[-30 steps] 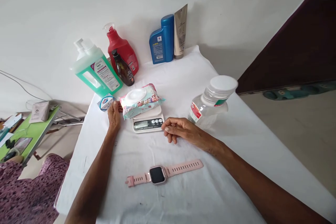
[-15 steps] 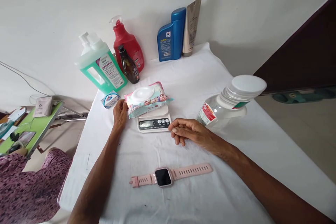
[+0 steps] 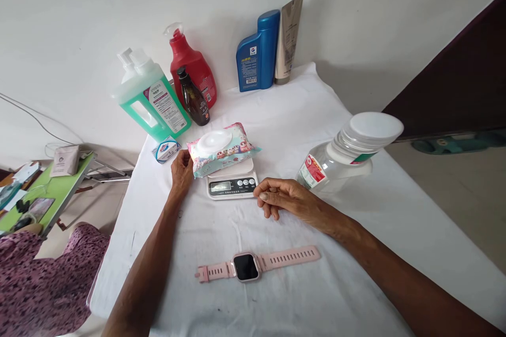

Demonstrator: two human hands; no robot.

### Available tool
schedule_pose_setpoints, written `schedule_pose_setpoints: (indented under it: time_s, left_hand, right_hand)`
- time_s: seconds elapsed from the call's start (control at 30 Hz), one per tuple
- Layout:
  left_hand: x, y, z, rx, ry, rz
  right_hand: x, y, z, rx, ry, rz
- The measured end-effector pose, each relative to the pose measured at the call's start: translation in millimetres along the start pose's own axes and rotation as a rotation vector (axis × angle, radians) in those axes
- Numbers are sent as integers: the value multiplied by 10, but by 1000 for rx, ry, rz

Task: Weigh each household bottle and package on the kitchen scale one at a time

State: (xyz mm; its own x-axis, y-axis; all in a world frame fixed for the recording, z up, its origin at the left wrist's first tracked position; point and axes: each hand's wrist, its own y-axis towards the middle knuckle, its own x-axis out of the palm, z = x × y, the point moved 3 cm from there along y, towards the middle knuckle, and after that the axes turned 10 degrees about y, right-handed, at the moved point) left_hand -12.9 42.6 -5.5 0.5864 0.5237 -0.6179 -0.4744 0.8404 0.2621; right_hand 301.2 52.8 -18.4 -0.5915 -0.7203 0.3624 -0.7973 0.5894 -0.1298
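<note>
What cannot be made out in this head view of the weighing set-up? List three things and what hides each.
- Scale reading: display too small.
- Scale platform: covered by the wipes pack.
- Left hand fingertips: hidden behind the pack's edge, so its grip is unclear.
- Right hand fingertips: curled under beside the scale; contact uncertain.

wipes pack flat on scale

Pink watch, white cloth, green jug, red bottle, blue bottle.
</note>
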Motion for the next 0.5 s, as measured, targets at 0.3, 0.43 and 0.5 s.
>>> schedule_pose_setpoints:
  time_s: [0.3, 0.43, 0.5]
  left_hand:
    - [7, -5, 5, 1, -1, 3]
    - [10, -4, -15, 1, -2, 0]
    - [12, -6, -14, 5, -1, -5]
  right_hand:
    - [3, 7, 3, -6, -1, 4]
    - [4, 5, 3, -11, -7, 0]
    - [4, 4, 4, -15, -10, -3]
